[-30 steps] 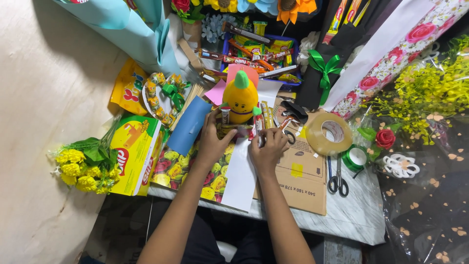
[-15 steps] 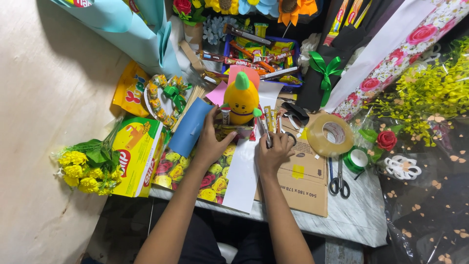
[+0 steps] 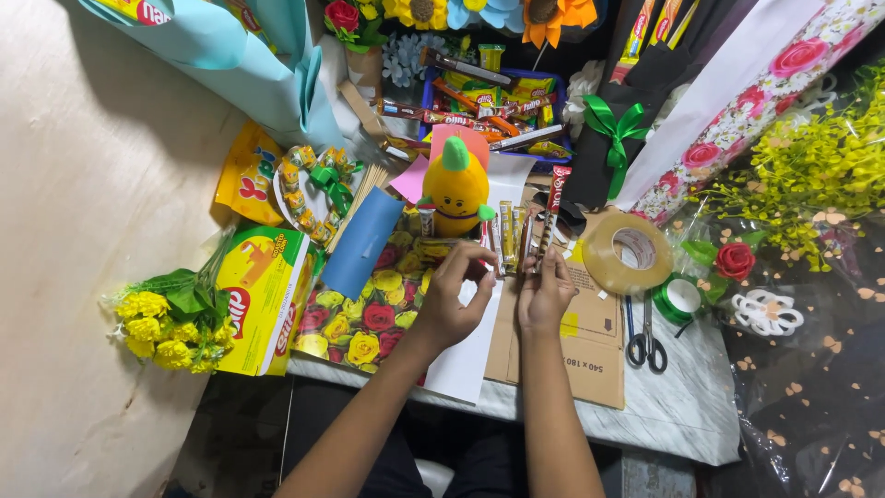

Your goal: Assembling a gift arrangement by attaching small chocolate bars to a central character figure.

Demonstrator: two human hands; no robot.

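My left hand (image 3: 450, 297) and my right hand (image 3: 546, 293) meet over a white sheet (image 3: 464, 355) and a flat cardboard piece (image 3: 590, 346). Both pinch the lower ends of several wrapped candy bars on sticks (image 3: 513, 238) lying side by side. What exactly sits between the left fingertips is too small to tell. Just beyond the sticks stands a yellow plush fruit toy (image 3: 456, 192) with a green tip. A blue paper roll (image 3: 361, 242) lies left of my left hand on floral wrapping paper (image 3: 355, 323).
A tape roll (image 3: 630, 254), a green ribbon spool (image 3: 681, 297) and scissors (image 3: 643, 339) lie right of my hands. A blue tray of candy bars (image 3: 498, 92) sits at the back. At left are a yellow box (image 3: 263, 300) and yellow artificial flowers (image 3: 164, 325). Rose-print rolled paper (image 3: 737, 101) leans at right.
My left hand has moved right, away from the blue roll and closer to my right hand at the candy sticks. The right hand has shifted only slightly.
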